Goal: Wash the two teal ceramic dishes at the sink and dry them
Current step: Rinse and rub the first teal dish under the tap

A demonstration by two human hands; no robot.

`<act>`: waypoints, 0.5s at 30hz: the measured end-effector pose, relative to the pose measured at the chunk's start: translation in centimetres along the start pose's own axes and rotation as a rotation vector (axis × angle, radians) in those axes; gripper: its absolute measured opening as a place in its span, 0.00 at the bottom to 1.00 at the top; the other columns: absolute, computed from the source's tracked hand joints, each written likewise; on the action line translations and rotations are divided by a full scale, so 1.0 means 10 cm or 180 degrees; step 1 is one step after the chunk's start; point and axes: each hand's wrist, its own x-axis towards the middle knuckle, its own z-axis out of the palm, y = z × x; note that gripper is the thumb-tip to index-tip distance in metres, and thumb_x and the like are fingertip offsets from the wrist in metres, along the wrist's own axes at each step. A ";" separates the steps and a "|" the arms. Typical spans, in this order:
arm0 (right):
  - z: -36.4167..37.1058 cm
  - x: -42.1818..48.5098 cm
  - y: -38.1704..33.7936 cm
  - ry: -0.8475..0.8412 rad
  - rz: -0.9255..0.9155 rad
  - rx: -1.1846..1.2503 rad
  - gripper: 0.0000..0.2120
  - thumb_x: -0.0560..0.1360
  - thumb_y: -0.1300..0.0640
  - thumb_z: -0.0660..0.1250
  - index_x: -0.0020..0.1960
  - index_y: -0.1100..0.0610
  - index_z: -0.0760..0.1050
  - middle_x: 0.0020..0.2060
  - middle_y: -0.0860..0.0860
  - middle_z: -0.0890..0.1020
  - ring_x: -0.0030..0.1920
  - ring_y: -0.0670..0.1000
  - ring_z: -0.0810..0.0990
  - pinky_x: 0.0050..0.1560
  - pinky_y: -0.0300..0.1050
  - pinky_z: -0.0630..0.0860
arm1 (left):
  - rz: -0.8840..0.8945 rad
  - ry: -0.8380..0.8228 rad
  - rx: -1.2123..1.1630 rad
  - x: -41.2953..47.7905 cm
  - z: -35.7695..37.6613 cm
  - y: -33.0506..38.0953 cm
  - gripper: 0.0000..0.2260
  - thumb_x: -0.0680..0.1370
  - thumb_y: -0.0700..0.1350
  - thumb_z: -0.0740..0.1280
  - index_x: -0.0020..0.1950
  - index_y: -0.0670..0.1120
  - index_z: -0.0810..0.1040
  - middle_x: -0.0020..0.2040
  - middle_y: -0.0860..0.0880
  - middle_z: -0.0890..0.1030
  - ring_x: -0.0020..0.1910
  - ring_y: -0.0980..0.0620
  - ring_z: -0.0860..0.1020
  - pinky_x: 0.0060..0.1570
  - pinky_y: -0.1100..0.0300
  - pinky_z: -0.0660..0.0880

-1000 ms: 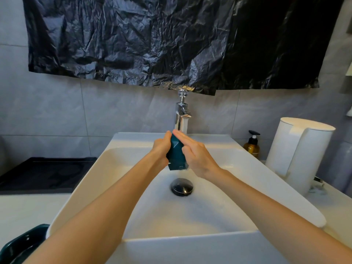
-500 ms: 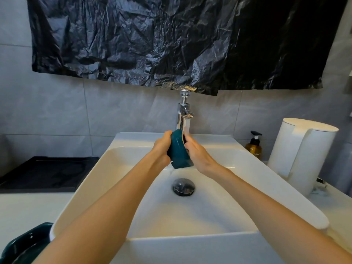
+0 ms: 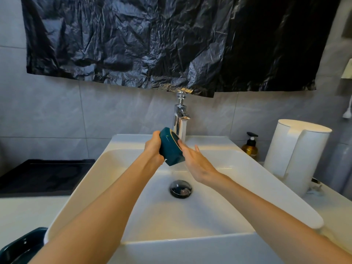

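Of the left hand (image 3: 153, 147) we cannot see the fingers. They lie behind the teal dish (image 3: 170, 151), which also hides part of the faucet (image 3: 181, 119) low down. The second teal dish (image 3: 21, 244) is cut off by the lower left corner, and the label on the pump bottle (image 3: 250, 148) is too small for us to read.

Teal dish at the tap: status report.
Left hand grips teal dish at tap. Right hand open, touching its rim. Second dish sits left of sink. Nothing blocking.

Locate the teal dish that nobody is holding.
Head view, bottom left corner: the unheld teal dish sits on the counter just left of the white sink, partly out of frame.
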 end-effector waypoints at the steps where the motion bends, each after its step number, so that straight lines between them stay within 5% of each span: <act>1: 0.01 -0.01 0.02 0.0031 -0.0013 -0.0063 0.25 0.83 0.45 0.37 0.76 0.46 0.58 0.74 0.51 0.66 0.76 0.54 0.53 0.75 0.54 0.48 | 0.0054 0.0046 -0.0021 0.01 0.00 0.00 0.09 0.77 0.49 0.64 0.46 0.44 0.75 0.40 0.44 0.79 0.40 0.48 0.77 0.43 0.54 0.77; 4: 0.08 -0.03 0.01 0.0143 -0.0282 0.0345 0.25 0.81 0.40 0.42 0.65 0.48 0.71 0.57 0.60 0.78 0.60 0.59 0.74 0.63 0.58 0.69 | 0.0053 0.0119 0.0037 0.05 -0.05 -0.01 0.09 0.78 0.49 0.62 0.45 0.44 0.75 0.40 0.44 0.78 0.39 0.48 0.76 0.45 0.53 0.76; 7: 0.11 0.02 -0.07 0.0057 -0.0175 0.0837 0.29 0.77 0.31 0.47 0.69 0.46 0.70 0.59 0.54 0.78 0.59 0.52 0.76 0.63 0.51 0.71 | -0.0144 -0.0046 -0.0010 0.05 -0.06 -0.03 0.09 0.78 0.49 0.63 0.49 0.44 0.75 0.41 0.44 0.79 0.41 0.47 0.77 0.40 0.53 0.76; 10: 0.14 0.08 -0.03 -0.0043 -0.0125 0.1092 0.26 0.80 0.34 0.46 0.75 0.39 0.57 0.70 0.45 0.68 0.69 0.45 0.66 0.67 0.43 0.64 | -0.0235 -0.0208 0.0095 0.02 -0.03 -0.07 0.10 0.78 0.50 0.64 0.51 0.44 0.75 0.41 0.43 0.79 0.42 0.47 0.77 0.37 0.53 0.75; 15: 0.18 0.04 0.04 -0.0005 -0.0517 0.0394 0.29 0.77 0.47 0.42 0.77 0.41 0.40 0.78 0.40 0.48 0.76 0.42 0.50 0.76 0.49 0.54 | -0.0236 -0.0242 0.0176 0.03 -0.02 -0.11 0.11 0.78 0.51 0.64 0.50 0.44 0.75 0.43 0.43 0.79 0.43 0.47 0.77 0.48 0.52 0.76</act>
